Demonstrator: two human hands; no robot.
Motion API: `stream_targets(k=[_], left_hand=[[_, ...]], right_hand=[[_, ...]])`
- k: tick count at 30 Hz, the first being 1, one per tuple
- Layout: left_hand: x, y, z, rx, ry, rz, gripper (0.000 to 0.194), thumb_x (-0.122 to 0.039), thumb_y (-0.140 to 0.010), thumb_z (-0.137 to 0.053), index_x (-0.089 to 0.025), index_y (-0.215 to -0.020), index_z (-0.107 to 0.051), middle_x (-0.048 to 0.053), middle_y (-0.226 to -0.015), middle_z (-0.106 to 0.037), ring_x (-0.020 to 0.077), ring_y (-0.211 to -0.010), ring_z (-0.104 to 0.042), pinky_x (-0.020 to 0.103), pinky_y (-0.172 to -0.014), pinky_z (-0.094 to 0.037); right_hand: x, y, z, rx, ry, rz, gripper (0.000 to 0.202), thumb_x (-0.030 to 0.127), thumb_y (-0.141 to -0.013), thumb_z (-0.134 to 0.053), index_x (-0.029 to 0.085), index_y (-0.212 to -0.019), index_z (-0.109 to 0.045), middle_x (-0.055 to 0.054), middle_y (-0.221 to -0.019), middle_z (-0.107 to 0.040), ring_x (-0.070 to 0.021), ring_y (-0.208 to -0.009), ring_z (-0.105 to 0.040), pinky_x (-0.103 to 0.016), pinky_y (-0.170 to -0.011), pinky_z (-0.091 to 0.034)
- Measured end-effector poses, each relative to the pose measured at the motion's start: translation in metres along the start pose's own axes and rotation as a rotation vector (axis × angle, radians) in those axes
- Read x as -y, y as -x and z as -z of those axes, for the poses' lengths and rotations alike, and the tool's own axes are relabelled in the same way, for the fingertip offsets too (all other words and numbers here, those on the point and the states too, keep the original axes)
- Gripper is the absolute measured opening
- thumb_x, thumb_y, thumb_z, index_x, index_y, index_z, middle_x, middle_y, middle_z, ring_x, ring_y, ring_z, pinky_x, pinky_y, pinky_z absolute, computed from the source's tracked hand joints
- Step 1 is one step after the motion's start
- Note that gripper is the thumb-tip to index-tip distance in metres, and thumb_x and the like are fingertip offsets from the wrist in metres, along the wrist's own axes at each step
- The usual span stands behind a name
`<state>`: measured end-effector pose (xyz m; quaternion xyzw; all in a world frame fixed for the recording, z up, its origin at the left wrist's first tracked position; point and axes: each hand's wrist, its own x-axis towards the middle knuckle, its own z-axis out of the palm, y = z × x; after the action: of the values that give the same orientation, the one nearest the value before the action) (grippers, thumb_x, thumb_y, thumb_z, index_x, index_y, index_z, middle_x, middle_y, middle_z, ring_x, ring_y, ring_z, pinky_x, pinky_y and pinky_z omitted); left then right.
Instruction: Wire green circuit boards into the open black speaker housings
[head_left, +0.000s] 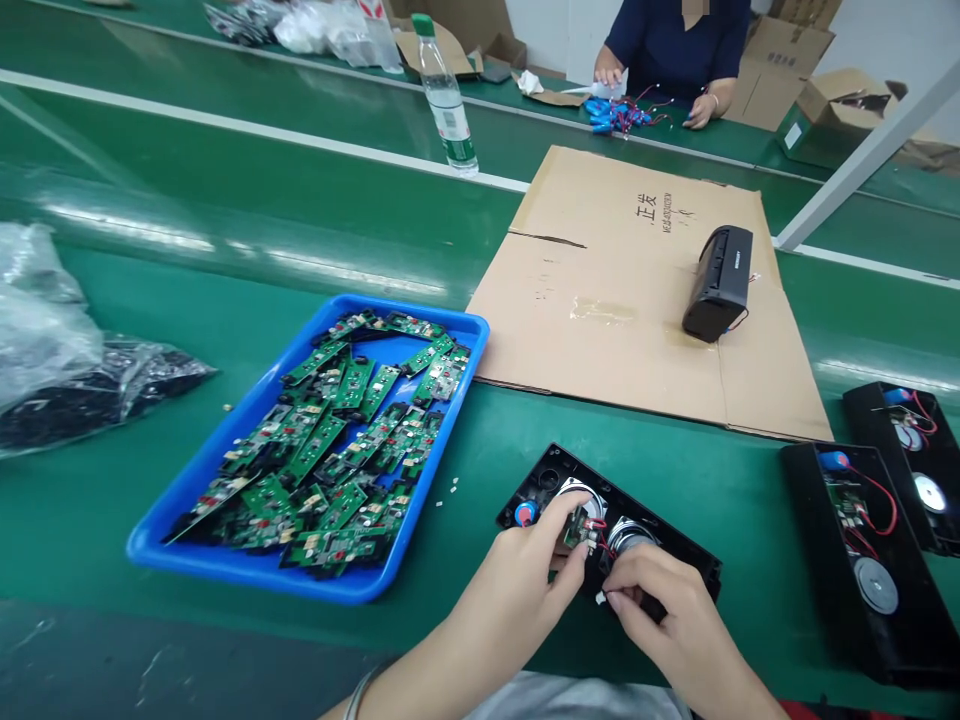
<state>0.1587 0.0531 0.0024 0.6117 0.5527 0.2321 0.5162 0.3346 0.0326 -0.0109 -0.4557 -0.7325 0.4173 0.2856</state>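
Holding small green circuit board (579, 527) with pinched fingers, left hand (517, 585) keeps it over open black speaker housing (675, 555). Right hand (664, 610) just beside, fingertips closed on tiny white connector (601, 598). Blue tray (225, 560) full of boards, left of left hand.

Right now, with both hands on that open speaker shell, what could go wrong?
1. The left hand and right hand pinch a small circuit board with thin red wires; a tug could tear a wire loose.
2. The open speaker shell lies near the table's front edge, so a push might slide it off.
3. The blue tray of heaped boards sits right beside the left hand; an elbow could knock it.
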Motion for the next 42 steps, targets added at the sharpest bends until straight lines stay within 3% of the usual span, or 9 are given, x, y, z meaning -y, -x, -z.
stream_targets(k=[5, 15, 27, 32, 37, 40, 42], left_hand=[[-0.001, -0.001, 0.0, 0.018, 0.104, 0.021, 0.031, -0.021, -0.082, -0.043, -0.022, -0.113, -0.049, -0.001, -0.078, -0.07, 0.014, -0.066, -0.068, 0.02, -0.061, -0.053], [-0.004, -0.001, 0.002, 0.029, 0.103, 0.045, 0.028, -0.021, -0.081, -0.045, -0.021, -0.108, -0.052, -0.002, -0.069, -0.066, 0.0147, -0.062, -0.063, 0.021, -0.059, -0.051], [0.002, -0.001, 0.001, 0.017, 0.1, 0.058, 0.032, -0.021, -0.08, -0.045, -0.02, -0.11, -0.053, -0.001, -0.073, -0.067, 0.015, -0.064, -0.063, 0.022, -0.061, -0.05], [0.001, 0.002, 0.002, 0.032, 0.001, -0.061, 0.029, -0.022, -0.086, -0.04, -0.021, -0.113, -0.052, -0.001, -0.081, -0.069, 0.0138, -0.061, -0.062, 0.02, -0.051, -0.046], [0.003, 0.006, 0.005, 0.041, -0.191, -0.352, 0.028, -0.014, -0.089, -0.037, -0.022, -0.11, -0.053, 0.002, -0.098, -0.069, 0.0155, -0.086, -0.065, 0.022, -0.076, -0.048], [0.007, 0.007, 0.005, 0.027, -0.272, -0.447, 0.028, -0.012, -0.091, -0.033, -0.021, -0.11, -0.051, 0.004, -0.103, -0.068, 0.0165, -0.092, -0.064, 0.024, -0.081, -0.048], [0.011, 0.008, 0.004, 0.031, -0.297, -0.496, 0.027, -0.012, -0.091, -0.033, -0.021, -0.11, -0.05, 0.004, -0.1, -0.068, 0.0171, -0.091, -0.064, 0.025, -0.078, -0.049]], right_hand=[[-0.002, -0.004, -0.011, -0.226, 0.197, 0.122, 0.018, 0.011, -0.088, -0.045, 0.017, -0.078, -0.058, -0.001, -0.068, -0.058, -0.0107, -0.06, -0.054, -0.02, -0.054, -0.046], [-0.008, -0.004, -0.013, -0.231, 0.178, 0.159, 0.018, 0.014, -0.092, -0.044, 0.017, -0.086, -0.061, -0.003, -0.076, -0.062, -0.0111, -0.065, -0.058, -0.022, -0.058, -0.049], [-0.01, -0.003, -0.02, -0.278, 0.344, 0.239, 0.022, 0.013, -0.092, -0.044, 0.015, -0.076, -0.058, -0.002, -0.07, -0.058, -0.0105, -0.062, -0.054, -0.022, -0.058, -0.046], [-0.008, -0.002, -0.023, -0.257, 0.336, 0.194, 0.023, 0.014, -0.093, -0.042, 0.016, -0.076, -0.058, -0.002, -0.071, -0.056, -0.01, -0.061, -0.053, -0.02, -0.056, -0.044], [-0.01, 0.001, -0.027, -0.282, 0.19, 0.054, 0.018, 0.016, -0.091, -0.044, 0.017, -0.075, -0.051, -0.002, -0.077, -0.049, -0.009, -0.059, -0.049, -0.019, -0.052, -0.044], [-0.011, 0.001, -0.025, -0.306, 0.147, -0.028, 0.005, 0.018, -0.087, -0.051, 0.018, -0.083, -0.049, -0.003, -0.088, -0.046, -0.0077, -0.056, -0.046, -0.02, -0.051, -0.045], [-0.01, -0.001, -0.021, -0.25, 0.114, -0.06, 0.014, 0.016, -0.084, -0.054, 0.019, -0.096, -0.05, -0.005, -0.097, -0.049, -0.0073, -0.055, -0.045, -0.021, -0.052, -0.046]])
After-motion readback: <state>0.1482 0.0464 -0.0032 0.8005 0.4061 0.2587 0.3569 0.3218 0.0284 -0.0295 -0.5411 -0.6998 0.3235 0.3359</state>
